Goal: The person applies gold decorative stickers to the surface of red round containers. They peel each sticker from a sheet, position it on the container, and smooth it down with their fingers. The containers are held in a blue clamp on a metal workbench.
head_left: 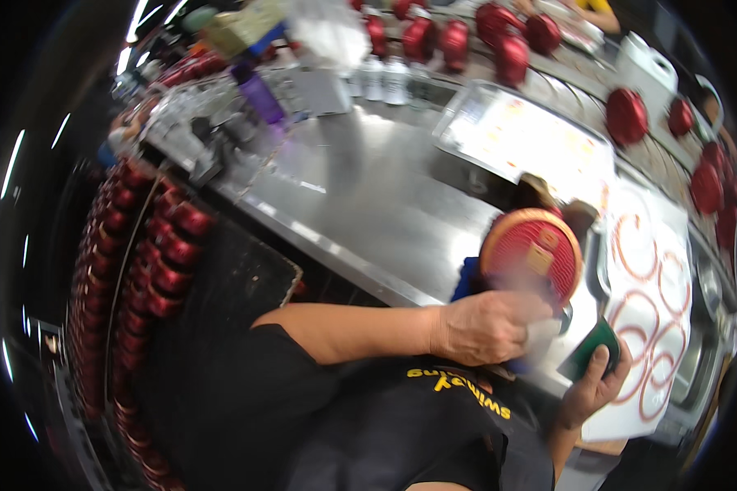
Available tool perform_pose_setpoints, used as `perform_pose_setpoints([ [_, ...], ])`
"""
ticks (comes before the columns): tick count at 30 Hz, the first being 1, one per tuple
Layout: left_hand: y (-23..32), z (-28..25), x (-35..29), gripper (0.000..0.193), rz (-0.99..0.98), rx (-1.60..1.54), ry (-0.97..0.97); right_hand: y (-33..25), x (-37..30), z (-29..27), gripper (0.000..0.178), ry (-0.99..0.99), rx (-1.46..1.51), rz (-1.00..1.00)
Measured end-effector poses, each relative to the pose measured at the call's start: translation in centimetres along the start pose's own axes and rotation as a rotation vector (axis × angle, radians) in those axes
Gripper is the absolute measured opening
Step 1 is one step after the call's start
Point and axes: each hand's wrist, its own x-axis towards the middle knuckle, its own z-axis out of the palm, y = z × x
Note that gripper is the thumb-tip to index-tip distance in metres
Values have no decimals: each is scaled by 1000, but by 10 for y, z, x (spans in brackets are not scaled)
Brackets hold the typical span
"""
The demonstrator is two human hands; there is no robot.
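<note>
The fingertips of the left hand (479, 329) are smeared by motion; its fingers are curled in, and whether the pale blur beside them is held cannot be told. The lower edge of a red disc (567, 274) with an orange rim is covered by that blur, and what supports the disc is hidden. A green pad (599, 347) is gripped between the thumb and fingers of the right hand (591, 391), whose far fingers are partly concealed by it.

The disc is set at the near right of the metal table (368, 192), its patterned face turned toward the camera. The pad, to the disc's lower right, is slanted with its long axis running from lower left to upper right.

Behind the disc, 2 dark rounded parts (535, 190) are seen, with a bright tray (516, 141) beyond. At right, a white sheet marked with reddish rings (633, 319) is spread.
</note>
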Motion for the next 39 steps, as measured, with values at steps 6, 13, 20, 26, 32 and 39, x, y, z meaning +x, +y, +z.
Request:
perform_pose_setpoints([
  [6, 17, -12, -66, 38, -394, 133, 349, -7, 25, 26, 50, -403, -222, -241],
  [13, 17, 16, -82, 60, -674, -58, 429, -1, 18, 55, 103, -575, -196, -88],
  [20, 40, 22, -68, 53, -584, 237, 241, -3, 6, 68, 113, -449, -352, -125],
  [26, 41, 16, -62, 46, -508, 299, 138, -5, 7, 67, 113, -465, -382, -144],
  [32, 44, 20, -52, 43, -473, 335, 53, 1, 8, 64, 112, -476, -362, -174],
  [39, 35, 12, -57, 49, -557, 298, 174, 2, 10, 64, 112, -487, -364, -229],
])
